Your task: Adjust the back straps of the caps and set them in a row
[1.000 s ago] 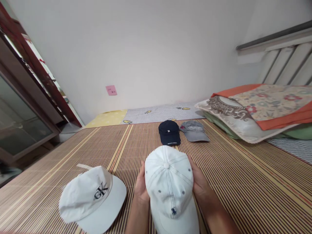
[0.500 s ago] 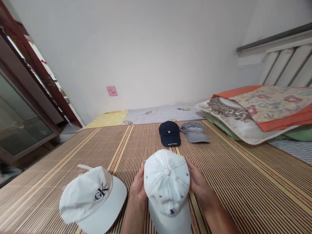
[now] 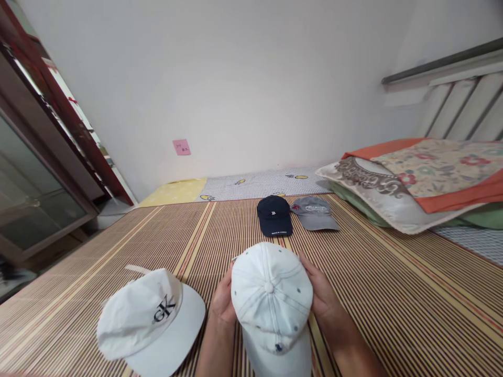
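Between my two hands is a pale blue-white baseball cap (image 3: 271,293) with a small dark blue emblem, its brim pointing toward me. My left hand (image 3: 225,297) grips its left side, and my right hand (image 3: 317,288) grips the right side. The cap hides most of the fingertips. To the left, a white cap (image 3: 141,319) with black "CK"-like letters rests on the striped mat, apart from my left hand. Farther off sit a navy cap (image 3: 274,215) and a grey cap (image 3: 315,213), side by side.
A striped bamboo-like mat (image 3: 149,238) covers the bed. Stacked pillows (image 3: 377,193) with an orange-edged floral cloth (image 3: 444,162) lie at the right. A pink note (image 3: 181,147) is stuck on the wall. A glass-fronted cabinet (image 3: 39,183) stands at the left.
The crown of the pale cap looks rounder and wider now, and my right hand has moved slightly outward to the right. The other caps stay in place.
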Action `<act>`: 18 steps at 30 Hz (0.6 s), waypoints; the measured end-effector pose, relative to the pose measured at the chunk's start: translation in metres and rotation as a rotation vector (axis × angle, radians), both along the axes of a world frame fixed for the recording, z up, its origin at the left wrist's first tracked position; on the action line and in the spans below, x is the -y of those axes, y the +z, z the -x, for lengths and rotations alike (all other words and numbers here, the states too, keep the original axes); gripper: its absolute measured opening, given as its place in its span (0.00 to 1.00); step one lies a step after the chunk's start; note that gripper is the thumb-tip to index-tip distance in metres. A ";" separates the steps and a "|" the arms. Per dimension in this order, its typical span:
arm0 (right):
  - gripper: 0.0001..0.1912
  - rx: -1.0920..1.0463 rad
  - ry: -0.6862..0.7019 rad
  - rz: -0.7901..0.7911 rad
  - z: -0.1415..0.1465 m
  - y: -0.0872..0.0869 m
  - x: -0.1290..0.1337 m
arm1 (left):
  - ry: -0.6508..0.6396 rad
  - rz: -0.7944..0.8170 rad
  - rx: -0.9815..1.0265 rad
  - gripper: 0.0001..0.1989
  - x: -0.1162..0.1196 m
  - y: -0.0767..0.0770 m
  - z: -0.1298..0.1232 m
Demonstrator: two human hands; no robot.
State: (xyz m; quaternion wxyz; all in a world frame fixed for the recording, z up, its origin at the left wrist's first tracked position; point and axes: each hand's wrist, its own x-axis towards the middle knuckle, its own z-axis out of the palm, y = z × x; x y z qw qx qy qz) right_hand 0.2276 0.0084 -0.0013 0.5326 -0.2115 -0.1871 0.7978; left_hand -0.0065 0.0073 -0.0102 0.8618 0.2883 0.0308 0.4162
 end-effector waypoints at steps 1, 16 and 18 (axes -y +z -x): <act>0.18 -0.007 -0.008 0.006 -0.001 0.000 -0.001 | 0.021 0.021 -0.010 0.28 0.000 -0.001 0.000; 0.12 0.058 -0.074 0.101 -0.013 -0.035 -0.025 | 0.267 0.259 -0.176 0.20 -0.011 -0.028 0.005; 0.11 0.076 -0.071 0.117 -0.012 -0.039 -0.026 | 0.287 0.288 -0.194 0.19 -0.012 -0.031 0.007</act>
